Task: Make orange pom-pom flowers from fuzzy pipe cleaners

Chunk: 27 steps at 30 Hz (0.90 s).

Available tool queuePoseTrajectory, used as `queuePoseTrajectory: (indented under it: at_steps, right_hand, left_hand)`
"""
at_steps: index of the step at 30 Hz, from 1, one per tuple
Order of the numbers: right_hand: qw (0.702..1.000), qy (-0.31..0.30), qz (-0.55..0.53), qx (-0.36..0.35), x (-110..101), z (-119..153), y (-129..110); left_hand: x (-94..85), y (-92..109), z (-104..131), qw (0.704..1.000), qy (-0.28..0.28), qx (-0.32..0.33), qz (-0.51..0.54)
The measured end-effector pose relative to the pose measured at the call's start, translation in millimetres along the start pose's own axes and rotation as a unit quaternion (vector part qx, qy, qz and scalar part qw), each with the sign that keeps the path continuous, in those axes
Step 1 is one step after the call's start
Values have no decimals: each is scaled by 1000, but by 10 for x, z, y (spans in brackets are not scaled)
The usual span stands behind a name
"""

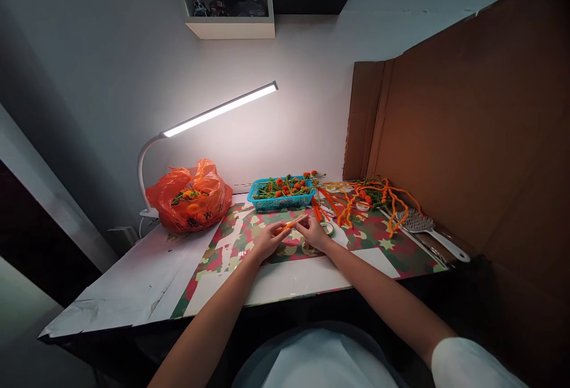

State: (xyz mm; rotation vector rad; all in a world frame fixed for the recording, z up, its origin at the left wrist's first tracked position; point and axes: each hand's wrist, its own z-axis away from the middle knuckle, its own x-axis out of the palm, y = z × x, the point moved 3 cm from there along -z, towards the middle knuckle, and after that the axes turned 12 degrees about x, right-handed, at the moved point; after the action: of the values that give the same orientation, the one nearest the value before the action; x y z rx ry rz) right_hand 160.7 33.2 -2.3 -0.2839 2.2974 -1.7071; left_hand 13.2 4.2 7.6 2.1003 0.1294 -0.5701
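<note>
Pale clothing [332,361] is cut off below; left hand [268,239] and right hand [313,233] pinch one slim orange piece [290,224], partly finger-hidden, its length slanting up rightward.

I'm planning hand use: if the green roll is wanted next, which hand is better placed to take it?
Right, I'd say. The right hand is close beside the roll; the left hand is farther off, beyond the right, and holds the orange piece.
</note>
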Motion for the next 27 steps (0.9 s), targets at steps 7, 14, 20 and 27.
queuePoseTrajectory:
  at_steps: [7, 14, 20, 27]
  right_hand:
    - [998, -60, 8, 29, -202, 20, -99]
    - [986, -116, 107, 59, -428, -5, -69]
    - [975, -34, 218, -7, -517, 6, -177]
    - [923, 23, 362, -130, -429, 95, -328]
  left_hand:
    - [-7, 0, -24, 1000, -3, 12, -29]
    - [-13, 26, 0, 998, -64, 11, -21]
    - [-22, 34, 27, 982, -136, 27, -126]
    - [-42, 94, 9, 953, -111, 42, -279]
